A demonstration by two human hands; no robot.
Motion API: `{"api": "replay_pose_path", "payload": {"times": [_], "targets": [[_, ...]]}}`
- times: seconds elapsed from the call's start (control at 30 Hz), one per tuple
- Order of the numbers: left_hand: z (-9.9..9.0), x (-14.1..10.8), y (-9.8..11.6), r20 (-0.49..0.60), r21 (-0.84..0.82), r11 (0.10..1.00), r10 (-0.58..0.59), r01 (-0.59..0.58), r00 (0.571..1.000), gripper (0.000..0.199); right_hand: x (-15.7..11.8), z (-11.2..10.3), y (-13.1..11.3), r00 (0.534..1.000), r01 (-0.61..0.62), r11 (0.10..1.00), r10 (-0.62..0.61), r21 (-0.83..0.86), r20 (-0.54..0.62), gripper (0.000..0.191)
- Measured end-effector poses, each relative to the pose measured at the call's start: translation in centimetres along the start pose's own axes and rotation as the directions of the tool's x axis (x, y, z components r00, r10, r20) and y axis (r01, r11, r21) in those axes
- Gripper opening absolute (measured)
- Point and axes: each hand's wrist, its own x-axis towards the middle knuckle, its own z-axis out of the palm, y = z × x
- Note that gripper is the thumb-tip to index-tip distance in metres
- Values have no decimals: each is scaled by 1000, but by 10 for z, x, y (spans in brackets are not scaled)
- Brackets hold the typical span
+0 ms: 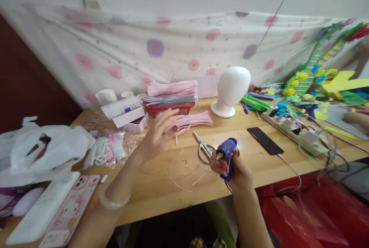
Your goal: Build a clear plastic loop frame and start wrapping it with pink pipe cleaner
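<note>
My right hand point(240, 169) is wrapped round the handle of a blue hot glue gun point(227, 149), its brass nozzle pointing left. Behind it lie scissors point(205, 150) on the table, blades toward the back. My left hand point(158, 133) is raised with its fingers stretched out, slightly blurred, and nothing shows in it. Just beyond those fingers is a loose bundle of pink pipe cleaners point(198, 119); whether they touch I cannot tell. More pink pipe cleaners point(173, 88) are stacked on a red basket point(187, 110) at the back.
A white foam head point(232, 88) stands behind the scissors. A black phone point(265, 140) and a power strip point(296, 133) with tangled cables lie right. Bagged beads point(108, 148), a plastic bag point(49, 148) and a pink phone point(72, 205) are left. Another person's hand point(357, 119) is far right.
</note>
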Motion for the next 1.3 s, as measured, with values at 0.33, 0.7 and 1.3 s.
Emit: {"api": "replay_pose_path", "payload": {"times": [0.33,0.7,1.3], "targets": [[7,-24,10,107,-315,883,-331,348,937,36,-5,-3,-27,901,249,962,-272,-110,-340,54],[35,-68,68,-437,91,982,-107,163,893,9,-56,36,-8,969,169,934,-216,-316,-122,59],[41,-69,61,-473,184,981,39,55,880,11,-50,44,-10,923,271,919,-332,-288,-192,43]]}}
